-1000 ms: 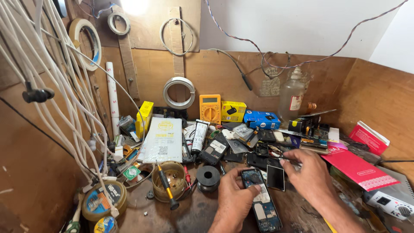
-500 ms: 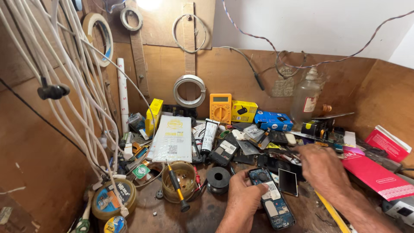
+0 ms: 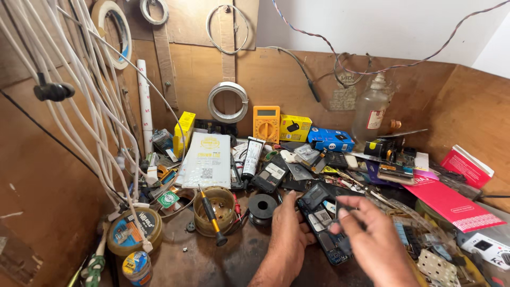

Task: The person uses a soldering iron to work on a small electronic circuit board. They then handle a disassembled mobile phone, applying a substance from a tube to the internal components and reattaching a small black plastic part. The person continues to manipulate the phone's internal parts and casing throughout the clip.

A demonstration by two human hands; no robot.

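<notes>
An opened mobile phone [image 3: 323,226] with its circuit board showing lies on the cluttered wooden bench. My left hand [image 3: 287,234] grips its left edge, thumb by the top corner. My right hand [image 3: 369,242] hovers just over the phone's right side with its fingers curled together. Something small and dark shows under those fingers, but I cannot tell whether it is held. A black spool [image 3: 262,206] sits just left of my left hand.
A yellow-handled screwdriver [image 3: 211,215] leans in a round tub [image 3: 215,204]. Behind are a white flat box [image 3: 207,159], a yellow multimeter [image 3: 266,123] and a clear bottle [image 3: 370,109]. White cables [image 3: 90,106] hang at left; a red booklet [image 3: 451,204] lies right. Phone parts litter the bench.
My right hand has come back from the clutter at the right to just over the phone. The left hand stays on the phone. The view has shifted slightly.
</notes>
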